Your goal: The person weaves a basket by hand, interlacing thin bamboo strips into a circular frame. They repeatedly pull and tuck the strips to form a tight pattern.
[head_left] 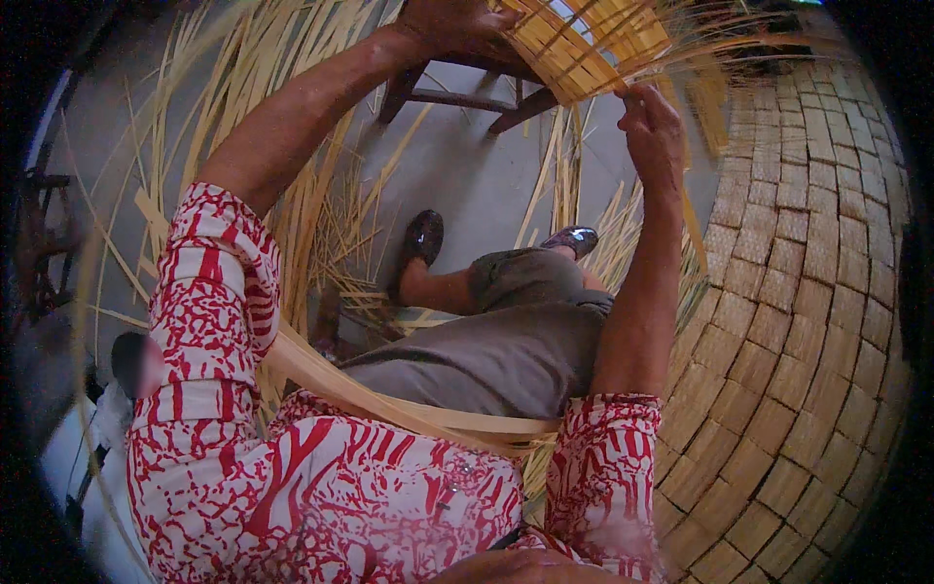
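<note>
A partly woven piece of flat yellow bamboo strips [561,60], with loose ends fanning out to the right, is held up at the top. My left hand [452,27] grips its left edge; the frame's top edge cuts off part of this hand. At the piece's lower right corner, my right hand [652,131] is closed, with thumb and fingers pinched at the strips there. A dark wooden stool [462,101] stands just below and behind the piece. Across my lap lies a bundle of long pale strips [389,404].
Many loose strips [263,88] lean and lie on the grey floor [467,161] at the left and around my feet. Rows of rectangular woven straw-coloured pieces [778,321] are packed closely along the right side. Dark furniture [49,234] stands at the far left.
</note>
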Demonstrator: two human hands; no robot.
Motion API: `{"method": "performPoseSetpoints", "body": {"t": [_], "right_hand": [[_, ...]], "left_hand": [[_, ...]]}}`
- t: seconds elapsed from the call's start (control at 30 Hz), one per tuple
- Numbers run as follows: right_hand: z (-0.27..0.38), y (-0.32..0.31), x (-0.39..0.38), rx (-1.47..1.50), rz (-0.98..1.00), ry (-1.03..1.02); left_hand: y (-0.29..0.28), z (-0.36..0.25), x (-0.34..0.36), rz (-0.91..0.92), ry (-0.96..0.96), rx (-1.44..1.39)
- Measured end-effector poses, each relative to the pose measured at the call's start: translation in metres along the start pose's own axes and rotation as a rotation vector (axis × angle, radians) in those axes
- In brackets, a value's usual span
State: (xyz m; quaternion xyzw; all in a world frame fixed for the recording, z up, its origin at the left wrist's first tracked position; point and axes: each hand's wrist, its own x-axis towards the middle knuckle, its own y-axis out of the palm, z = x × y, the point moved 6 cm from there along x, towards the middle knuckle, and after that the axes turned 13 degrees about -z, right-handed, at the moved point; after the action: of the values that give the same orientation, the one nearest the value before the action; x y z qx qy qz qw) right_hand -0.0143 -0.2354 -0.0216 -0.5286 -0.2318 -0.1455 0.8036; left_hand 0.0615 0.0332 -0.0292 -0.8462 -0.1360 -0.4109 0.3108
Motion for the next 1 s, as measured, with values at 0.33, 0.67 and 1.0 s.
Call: {"method": "performPoseSetpoints", "body": {"t": [0.33, 0.67, 1.0], "right_hand": [[-0.007, -0.009, 0.02, 0.118, -0.01, 0.084], [0.011, -0.014, 0.008, 0.035, 0.014, -0.013], [0.01, -0.008, 0.008, 0.104, 0.02, -0.04]], "left_hand": [[-0.048, -0.019, 0.013, -0.143, -0.078, -0.216], [0.004, -0.027, 0.017, 0.078, 0.177, 0.045], [0.009, -0.02, 0.011, 0.097, 0.132, 0.03]]}}
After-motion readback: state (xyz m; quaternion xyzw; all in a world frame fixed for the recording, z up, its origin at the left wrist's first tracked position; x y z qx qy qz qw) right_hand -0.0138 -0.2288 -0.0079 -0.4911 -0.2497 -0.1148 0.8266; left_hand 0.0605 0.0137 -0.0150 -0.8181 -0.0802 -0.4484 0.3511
